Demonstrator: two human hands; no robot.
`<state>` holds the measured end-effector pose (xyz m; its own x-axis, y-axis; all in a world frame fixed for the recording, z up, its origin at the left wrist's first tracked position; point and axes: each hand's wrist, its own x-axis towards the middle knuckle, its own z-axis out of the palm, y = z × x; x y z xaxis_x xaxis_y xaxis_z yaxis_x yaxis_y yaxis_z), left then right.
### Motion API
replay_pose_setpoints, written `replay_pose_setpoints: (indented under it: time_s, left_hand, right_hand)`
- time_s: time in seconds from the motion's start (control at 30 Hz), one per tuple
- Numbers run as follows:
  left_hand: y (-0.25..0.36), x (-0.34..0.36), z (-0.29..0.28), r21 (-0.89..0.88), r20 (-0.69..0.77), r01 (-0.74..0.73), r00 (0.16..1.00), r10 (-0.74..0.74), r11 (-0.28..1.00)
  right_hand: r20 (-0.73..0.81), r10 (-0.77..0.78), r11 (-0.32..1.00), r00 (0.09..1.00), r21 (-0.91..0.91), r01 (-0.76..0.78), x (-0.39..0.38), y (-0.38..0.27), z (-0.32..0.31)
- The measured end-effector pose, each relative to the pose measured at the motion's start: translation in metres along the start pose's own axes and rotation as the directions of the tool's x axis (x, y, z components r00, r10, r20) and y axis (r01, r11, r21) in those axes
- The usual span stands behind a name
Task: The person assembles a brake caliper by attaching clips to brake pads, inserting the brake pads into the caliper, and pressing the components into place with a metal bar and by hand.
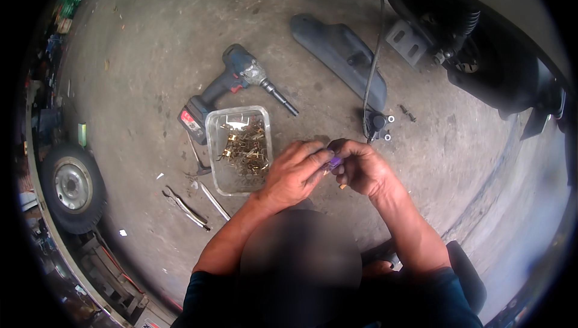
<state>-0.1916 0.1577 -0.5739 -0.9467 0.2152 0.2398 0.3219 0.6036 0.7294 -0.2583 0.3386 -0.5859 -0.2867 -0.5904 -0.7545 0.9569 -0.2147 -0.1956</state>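
My left hand (296, 171) and my right hand (361, 167) meet just right of a clear plastic tub (212, 147). Their fingers close around a small purple object (335, 162), too covered to make out fully, with a tan piece visible below it. The tub holds several small brass-coloured and metal parts (244, 153). Behind it a dark cordless impact driver (220, 87) lies on its side with a long socket (280, 97) fitted. Pliers (186, 207), a metal bar (214, 201) and a T-handled tool (198, 159) lie to the left of and below the tub.
The concrete floor (138, 57) holds a long dark plastic panel (328, 51), a caliper-like part on a hose (376, 124) and bolts (408, 113). A vehicle's underside with a spring (466, 33) fills the upper right. A wheel (72, 186) and cluttered shelving line the left side.
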Motion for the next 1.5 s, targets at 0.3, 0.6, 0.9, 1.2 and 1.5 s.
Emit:
replay_pose_setpoints:
  time_s: [0.3,0.6,0.9,1.2,1.5]
  left_hand:
    - [0.008,0.012,-0.024,-0.48,-0.008,0.39,0.894,-0.448,0.786]
    - [0.02,0.023,-0.029,-0.606,0.134,0.508,0.824,-0.551,0.612]
    - [0.032,0.02,-0.022,-0.59,0.016,0.369,0.894,-0.447,0.718]
    - [0.038,0.021,-0.004,-0.4,-0.211,0.269,0.903,-0.374,0.876]
    - [0.032,0.02,0.004,-0.741,-0.101,0.31,0.826,-0.555,0.595]
  right_hand:
    - [0.128,-0.541,0.768,0.831,-0.329,0.55,-0.02,0.022,0.031]
    - [0.108,-0.655,0.668,0.748,-0.381,0.64,-0.021,0.02,0.038]
    - [0.008,-0.599,0.798,0.8,-0.071,0.598,-0.024,0.01,0.043]
    - [-0.017,-0.527,0.845,0.849,0.094,0.526,-0.024,0.019,0.044]
    - [-0.116,-0.542,0.83,0.832,0.08,0.552,-0.021,0.026,0.048]
